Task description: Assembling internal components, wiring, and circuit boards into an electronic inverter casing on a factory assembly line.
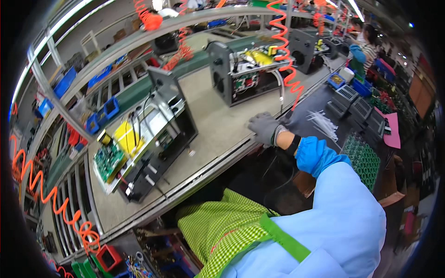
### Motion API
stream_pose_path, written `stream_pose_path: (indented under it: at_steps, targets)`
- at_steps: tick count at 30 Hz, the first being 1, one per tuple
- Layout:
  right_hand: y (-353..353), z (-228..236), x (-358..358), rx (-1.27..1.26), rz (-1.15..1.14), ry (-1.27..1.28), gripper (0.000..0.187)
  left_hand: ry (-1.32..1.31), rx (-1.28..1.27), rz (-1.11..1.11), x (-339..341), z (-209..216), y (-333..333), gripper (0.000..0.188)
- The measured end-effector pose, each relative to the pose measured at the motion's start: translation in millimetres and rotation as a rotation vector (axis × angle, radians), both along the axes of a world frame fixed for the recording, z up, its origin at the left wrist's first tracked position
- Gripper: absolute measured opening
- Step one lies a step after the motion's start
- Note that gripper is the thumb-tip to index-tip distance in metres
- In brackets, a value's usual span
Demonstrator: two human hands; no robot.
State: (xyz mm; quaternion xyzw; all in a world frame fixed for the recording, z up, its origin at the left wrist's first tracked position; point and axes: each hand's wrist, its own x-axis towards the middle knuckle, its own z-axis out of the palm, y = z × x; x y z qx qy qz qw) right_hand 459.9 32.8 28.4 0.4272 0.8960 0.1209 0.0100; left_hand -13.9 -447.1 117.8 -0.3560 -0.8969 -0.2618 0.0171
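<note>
My right hand (pixel 265 128), in a grey glove with a blue oversleeve behind it, is over the front edge of the work line. Its fingers look curled, and what they hold, if anything, is hidden. Just beside it, the lower end of an orange coiled hose (pixel 295 85) reaches a dark fitting. Beyond the hand stands an opened machine (pixel 224 76) with a dark panel, circuit boards and a yellow part. Nearer on the left sits another opened machine (pixel 155 125) with a green circuit board (pixel 109 162) and loose cables. My left hand is not in view.
White cable ties (pixel 323 124) lie on the dark side table, near a tray of green parts (pixel 364 160) and grey vented panels (pixel 344 98). Orange hoses hang over the line (pixel 222 132). A co-worker (pixel 366 46) stands at the far right. Metal rollers (pixel 83 190) are at left.
</note>
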Motion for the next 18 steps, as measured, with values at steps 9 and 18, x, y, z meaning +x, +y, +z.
stream_pose_path:
  at_steps: [9,18]
  targets:
    - [111,-60,109,-0.495,-0.446,-0.672,0.059,-0.156,0.113,-0.096,46,43,53,0.024]
    - [88,-21,71,-0.926,-0.408,-0.633,0.055,-0.261,0.188,-0.058,49,60,41,0.025]
